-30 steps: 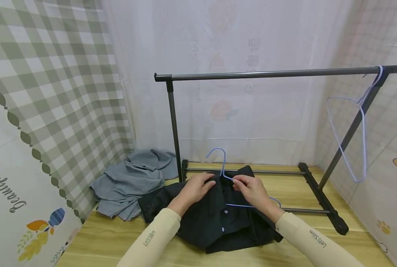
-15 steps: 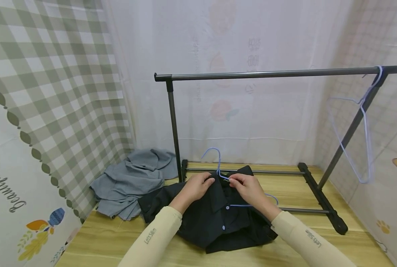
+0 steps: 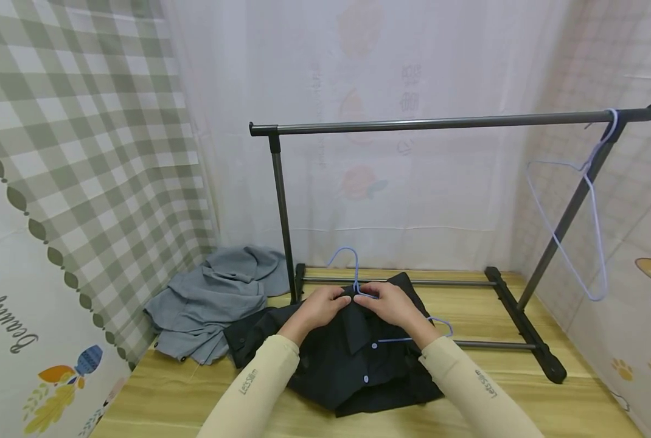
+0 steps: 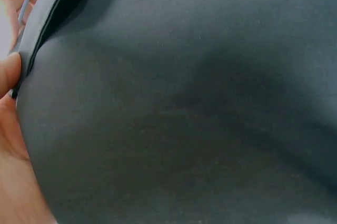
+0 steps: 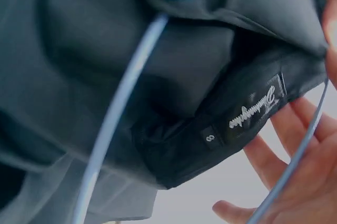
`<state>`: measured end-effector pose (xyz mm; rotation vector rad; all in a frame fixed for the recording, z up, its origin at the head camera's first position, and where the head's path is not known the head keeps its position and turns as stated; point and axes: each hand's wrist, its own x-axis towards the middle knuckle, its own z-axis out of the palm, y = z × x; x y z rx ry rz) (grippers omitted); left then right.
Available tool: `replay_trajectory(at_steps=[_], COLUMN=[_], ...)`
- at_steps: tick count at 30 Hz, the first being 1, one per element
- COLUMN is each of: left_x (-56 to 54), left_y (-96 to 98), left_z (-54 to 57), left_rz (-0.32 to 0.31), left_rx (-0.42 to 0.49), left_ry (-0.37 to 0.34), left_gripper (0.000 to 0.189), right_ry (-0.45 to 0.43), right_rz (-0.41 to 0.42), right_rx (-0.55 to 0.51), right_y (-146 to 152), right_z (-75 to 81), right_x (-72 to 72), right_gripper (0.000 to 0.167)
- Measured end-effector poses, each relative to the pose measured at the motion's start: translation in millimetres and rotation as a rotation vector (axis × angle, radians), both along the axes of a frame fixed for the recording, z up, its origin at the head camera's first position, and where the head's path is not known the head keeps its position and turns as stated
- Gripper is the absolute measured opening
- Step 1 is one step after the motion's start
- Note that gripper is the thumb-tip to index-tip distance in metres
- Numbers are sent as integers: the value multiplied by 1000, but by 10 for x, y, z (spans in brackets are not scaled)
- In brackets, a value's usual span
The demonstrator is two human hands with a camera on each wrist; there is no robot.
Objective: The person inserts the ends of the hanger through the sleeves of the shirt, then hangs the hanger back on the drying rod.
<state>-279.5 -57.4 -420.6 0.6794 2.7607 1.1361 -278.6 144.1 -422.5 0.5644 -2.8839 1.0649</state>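
A black button-up shirt (image 3: pixel 325 365) lies on the wooden table in the head view. A blue wire hanger (image 3: pixel 356 275) is partly inside it, its hook standing above the collar. My left hand (image 3: pixel 319 307) pinches the shirt by the collar; the left wrist view shows the thumb (image 4: pixel 9 71) on the cloth edge. Close beside it, my right hand (image 3: pixel 393 306) holds the hanger just below the hook. In the right wrist view, the hanger wire (image 5: pixel 289 169) crosses that palm, and the inner collar label (image 5: pixel 253 111) shows. The lower bar emerges below the right wrist.
A black metal clothes rack (image 3: pixel 440 125) stands behind the shirt. Another blue hanger (image 3: pixel 594 225) hangs at its right end. A crumpled grey garment (image 3: pixel 216 298) lies to the left, against the checked curtain (image 3: pixel 139 152).
My right hand has slid left along the hanger, towards the hook and my left hand. The hanger's hook has shifted slightly left. My left hand keeps its hold on the shirt.
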Motion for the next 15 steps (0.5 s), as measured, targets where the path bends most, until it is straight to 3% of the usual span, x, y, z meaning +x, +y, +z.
replay_trajectory(at_steps=[7,15], left_x=[-21,-36], left_y=[-21,54], left_z=[-39,-77], left_rz=[-17,62], left_rx=[8,-13], left_ry=[-62,-40], left_gripper=[33,33], right_ry=[-62,-46], right_rz=[-13,-83], right_rx=[-99,-86], right_y=[-141,-230], right_z=[-17,-44], right_x=[15,18], right_gripper=[15,16])
